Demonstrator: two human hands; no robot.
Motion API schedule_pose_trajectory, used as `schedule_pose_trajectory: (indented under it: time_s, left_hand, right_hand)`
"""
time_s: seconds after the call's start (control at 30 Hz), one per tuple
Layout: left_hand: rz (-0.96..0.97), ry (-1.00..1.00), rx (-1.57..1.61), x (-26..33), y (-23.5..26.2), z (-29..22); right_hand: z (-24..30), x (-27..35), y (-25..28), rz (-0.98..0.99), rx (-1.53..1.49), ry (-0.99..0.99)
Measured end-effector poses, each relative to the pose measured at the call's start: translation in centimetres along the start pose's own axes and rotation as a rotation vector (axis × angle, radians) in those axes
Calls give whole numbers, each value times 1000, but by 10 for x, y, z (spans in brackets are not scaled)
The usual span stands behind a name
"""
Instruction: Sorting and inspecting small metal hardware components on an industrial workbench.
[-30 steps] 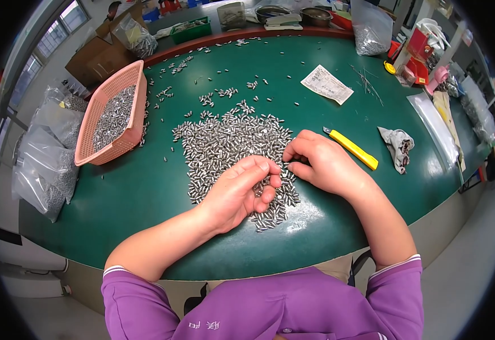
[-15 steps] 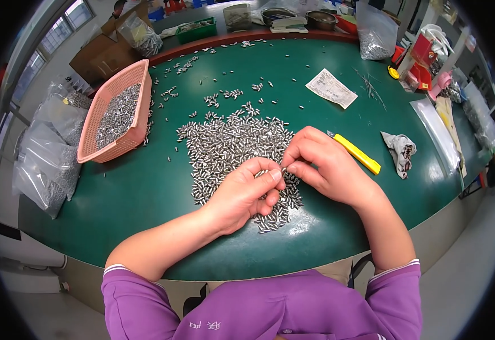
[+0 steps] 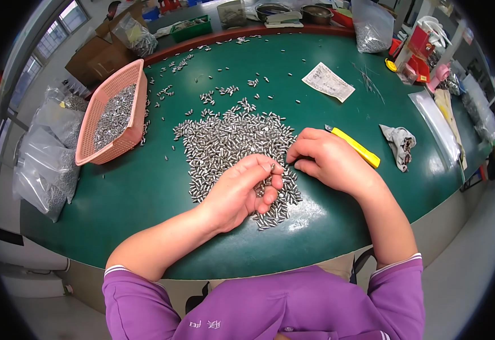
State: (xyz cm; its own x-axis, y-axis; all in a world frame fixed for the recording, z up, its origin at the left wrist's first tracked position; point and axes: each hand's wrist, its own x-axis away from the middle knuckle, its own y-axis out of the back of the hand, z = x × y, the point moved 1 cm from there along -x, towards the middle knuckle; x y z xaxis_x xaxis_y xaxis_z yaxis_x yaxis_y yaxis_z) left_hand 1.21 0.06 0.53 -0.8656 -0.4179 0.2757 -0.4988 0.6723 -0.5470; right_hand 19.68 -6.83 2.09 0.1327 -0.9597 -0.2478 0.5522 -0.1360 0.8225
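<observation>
A broad pile of small, shiny, bullet-shaped metal pieces (image 3: pixel 219 144) lies on the green tabletop. Over its near part, my left hand (image 3: pixel 250 184) is closed, palm turned up, with several of these pieces in its curled fingers. One piece shows at the tips of its thumb and forefinger. My right hand (image 3: pixel 329 158) is at the right edge of the pile, a little apart from the left. Its thumb and forefinger are bent with a small gap between them, and no piece shows there. Just beyond it lies a yellow utility knife (image 3: pixel 358 148).
A pink basket (image 3: pixel 137 122) of metal pieces stands at the left, beside filled plastic bags (image 3: pixel 46 170). Loose pieces are scattered toward the far edge. On the right are a paper slip (image 3: pixel 328 83), a crumpled cloth (image 3: pixel 399 144) and clear plastic sleeves (image 3: pixel 435 127).
My right hand has drawn away from the left fingertips, where the two met before. The left hand has turned slightly, so the pieces in its palm now show.
</observation>
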Motion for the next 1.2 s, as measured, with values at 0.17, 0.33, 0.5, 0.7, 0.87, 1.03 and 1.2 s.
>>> schedule_pose_trajectory:
  time_s: [0.17,0.33,0.5,0.7,0.87,1.03,1.2]
  left_hand:
    - [-11,-20,19,1,-1,-1]
    - [-14,-17,18,1,0,0]
    - [7,-12,26,0,2,1]
    - [-27,-15,-8,-1,2,2]
    - [-19,-4,-22,0,2,2]
    - [3,-1,-11,-1,0,3]
    - [-12,13,1,0,0,2]
  right_hand:
    - [1,0,-2,35,-23,-33]
    - [0,-2,-6,39,-11,-15]
    - [-2,0,-13,-30,80,10]
    - [11,-6,-1,-137,-99,9]
    - [20,-7,-1,-128,-229,198]
    - [14,-5,8,-186,-176,92]
    - [6,1,16,-134,-21,-59]
